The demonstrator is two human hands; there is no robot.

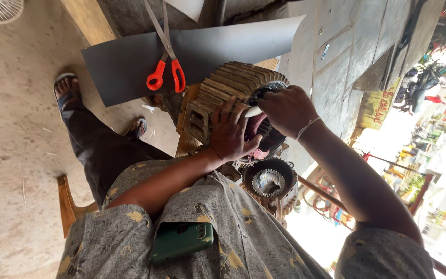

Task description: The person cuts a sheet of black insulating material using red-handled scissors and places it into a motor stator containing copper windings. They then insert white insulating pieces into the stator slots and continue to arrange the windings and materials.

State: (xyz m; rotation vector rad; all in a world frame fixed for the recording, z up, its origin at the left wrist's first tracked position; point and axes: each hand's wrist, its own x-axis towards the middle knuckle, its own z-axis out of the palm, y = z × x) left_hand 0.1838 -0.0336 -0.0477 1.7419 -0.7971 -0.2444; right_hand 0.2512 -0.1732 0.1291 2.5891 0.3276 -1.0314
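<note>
— What lay over on the left?

— A grey sheet (125, 62) with orange-handled scissors (165, 72) on it, just beside the ribbed motor housing (233, 80).

— And the hands?

— The left hand (229, 132) lay spread over the housing's rim, fingers curled on the metal and bracing it. It gripped nothing loose. The right hand (285, 109) was closed around a thin white strip (253, 111) and held it at the housing's open mouth, above the pinkish windings (256, 132).

— So which step was that?

— I judged it to be working the strip in among the windings, with the housing steadied. A second round stator (268, 181) sat lower down, untouched.

— What did the move call for?

— A firm left hand, I'd say, and a gentle, straight push, so that the strip neither buckled nor scraped the wire.
</note>
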